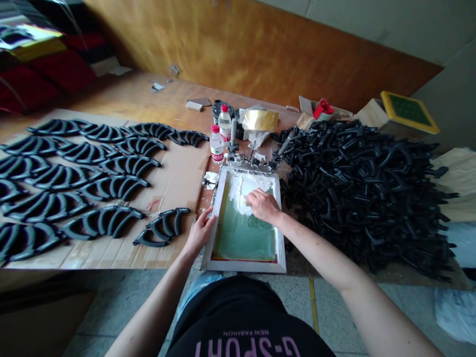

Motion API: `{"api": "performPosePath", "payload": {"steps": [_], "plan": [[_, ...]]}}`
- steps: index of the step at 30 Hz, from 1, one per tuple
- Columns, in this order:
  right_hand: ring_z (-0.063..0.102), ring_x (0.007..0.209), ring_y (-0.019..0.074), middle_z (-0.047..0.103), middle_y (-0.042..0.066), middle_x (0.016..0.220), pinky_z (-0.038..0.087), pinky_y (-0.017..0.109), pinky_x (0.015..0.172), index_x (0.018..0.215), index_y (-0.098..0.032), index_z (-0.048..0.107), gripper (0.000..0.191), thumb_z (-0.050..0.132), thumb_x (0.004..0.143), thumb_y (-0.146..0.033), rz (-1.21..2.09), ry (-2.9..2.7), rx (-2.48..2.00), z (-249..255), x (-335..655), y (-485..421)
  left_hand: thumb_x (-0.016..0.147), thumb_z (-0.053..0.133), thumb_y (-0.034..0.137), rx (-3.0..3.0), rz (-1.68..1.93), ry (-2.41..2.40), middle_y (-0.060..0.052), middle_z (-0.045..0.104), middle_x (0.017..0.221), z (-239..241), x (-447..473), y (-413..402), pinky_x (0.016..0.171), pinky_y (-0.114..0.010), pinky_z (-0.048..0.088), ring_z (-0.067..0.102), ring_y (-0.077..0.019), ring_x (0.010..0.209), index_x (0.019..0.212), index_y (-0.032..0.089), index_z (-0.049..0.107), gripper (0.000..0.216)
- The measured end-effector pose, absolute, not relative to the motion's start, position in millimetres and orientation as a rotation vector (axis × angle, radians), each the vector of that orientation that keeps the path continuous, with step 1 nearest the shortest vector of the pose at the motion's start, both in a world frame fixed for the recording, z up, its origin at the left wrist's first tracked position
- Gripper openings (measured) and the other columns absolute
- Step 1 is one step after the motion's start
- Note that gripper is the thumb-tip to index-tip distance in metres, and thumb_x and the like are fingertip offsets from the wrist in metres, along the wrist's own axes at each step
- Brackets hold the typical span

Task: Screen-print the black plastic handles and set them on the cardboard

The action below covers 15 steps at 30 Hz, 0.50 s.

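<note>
A printing screen with a pale metal frame [219,218] and green mesh lies in front of me on the bench. White ink [241,191] is spread over its far half. My left hand [201,230] grips the frame's left edge, fingers curled over it. My right hand [263,205] is closed over the mesh at the edge of the white ink; what it holds is hidden under the fingers.
Curved black plastic parts [100,178] lie in overlapping rows on cardboard to the left. A big heap of the same parts [364,188] fills the right. Two small bottles [217,144] and clutter stand behind the screen. A second yellow-framed screen [408,111] sits far right.
</note>
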State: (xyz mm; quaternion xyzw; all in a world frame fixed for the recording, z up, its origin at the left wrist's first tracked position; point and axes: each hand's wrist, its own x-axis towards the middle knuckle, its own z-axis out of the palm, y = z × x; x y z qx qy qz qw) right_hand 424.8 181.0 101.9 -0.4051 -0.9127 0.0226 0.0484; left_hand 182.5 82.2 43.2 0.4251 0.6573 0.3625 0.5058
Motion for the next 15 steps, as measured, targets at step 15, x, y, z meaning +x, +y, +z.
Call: {"api": "performPosePath", "payload": {"steps": [15], "plan": [[0.056,0.095,0.0217,0.065,0.006,0.093,0.044,0.029,0.08,0.098,-0.021,0.068,0.015,0.056,0.089,-0.018,0.255,-2.73,-0.979,103.5,439.5,171.1,0.076,0.06,0.061,0.912,0.917,1.53,-0.006,0.072,0.086,52.6,183.7,79.0,0.06,-0.027,0.047,0.065,-0.0198,0.072,0.134,0.017,0.053,0.073]]}}
